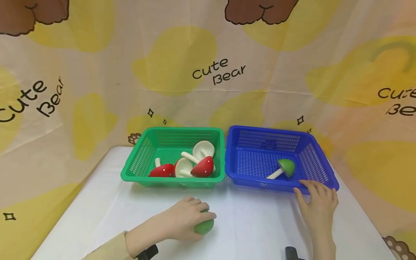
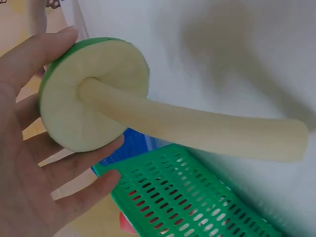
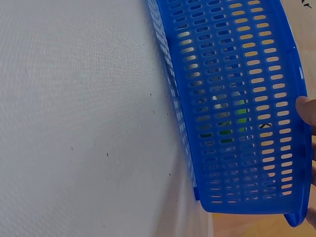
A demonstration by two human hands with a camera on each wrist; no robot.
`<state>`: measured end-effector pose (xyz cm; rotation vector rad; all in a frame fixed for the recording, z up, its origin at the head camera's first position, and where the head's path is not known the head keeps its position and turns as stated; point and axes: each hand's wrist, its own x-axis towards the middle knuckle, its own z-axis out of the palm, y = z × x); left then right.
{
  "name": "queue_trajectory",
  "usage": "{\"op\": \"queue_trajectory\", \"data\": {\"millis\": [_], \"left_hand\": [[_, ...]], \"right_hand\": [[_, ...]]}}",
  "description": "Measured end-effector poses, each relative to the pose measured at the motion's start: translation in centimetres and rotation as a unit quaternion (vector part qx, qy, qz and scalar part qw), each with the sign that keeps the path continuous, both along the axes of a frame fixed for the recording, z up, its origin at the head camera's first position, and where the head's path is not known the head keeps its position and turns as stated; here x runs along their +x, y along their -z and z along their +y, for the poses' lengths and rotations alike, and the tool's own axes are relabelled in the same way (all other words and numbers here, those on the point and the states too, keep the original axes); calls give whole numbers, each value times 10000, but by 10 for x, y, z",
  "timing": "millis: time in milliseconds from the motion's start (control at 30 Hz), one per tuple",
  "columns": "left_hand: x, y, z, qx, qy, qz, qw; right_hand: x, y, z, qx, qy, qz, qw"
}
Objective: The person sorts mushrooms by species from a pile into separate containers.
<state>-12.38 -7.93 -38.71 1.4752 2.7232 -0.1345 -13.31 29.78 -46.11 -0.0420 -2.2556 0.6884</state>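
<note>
My left hand (image 1: 186, 218) holds a toy mushroom by its green cap (image 1: 204, 226), fingers spread round the edge. In the left wrist view the mushroom's pale underside and long cream stem (image 2: 197, 126) point away from the palm, over the white table. My right hand (image 1: 320, 206) grips the front rim of the blue basket (image 1: 253, 183) near its right corner, thumb outside and fingers over the edge. Inside that basket lies another green-capped mushroom (image 1: 286, 167), its stem toward the front left. Through the slots in the right wrist view, bits of green show.
Left of the blue basket stands a green basket (image 1: 172, 182) with several red-capped mushrooms (image 1: 203, 167) lying in a heap. Both baskets stand at the back of the white table (image 1: 247, 224), against a patterned cloth (image 1: 182, 104). A dark object (image 1: 291, 252) shows at the bottom edge.
</note>
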Motion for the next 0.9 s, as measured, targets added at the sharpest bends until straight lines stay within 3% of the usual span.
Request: {"op": "queue_trajectory", "data": {"millis": [467, 667, 900], "left_hand": [[-24, -28, 38, 1010, -89, 502, 9936], [-38, -42, 54, 1577, -80, 863, 9837], [-55, -62, 73, 2044, -386, 845, 9745]], "right_hand": [[-1, 0, 0, -13, -35, 11, 10000], [-1, 1, 1, -13, -31, 16, 10000], [0, 1, 1, -36, -25, -32, 10000]]}}
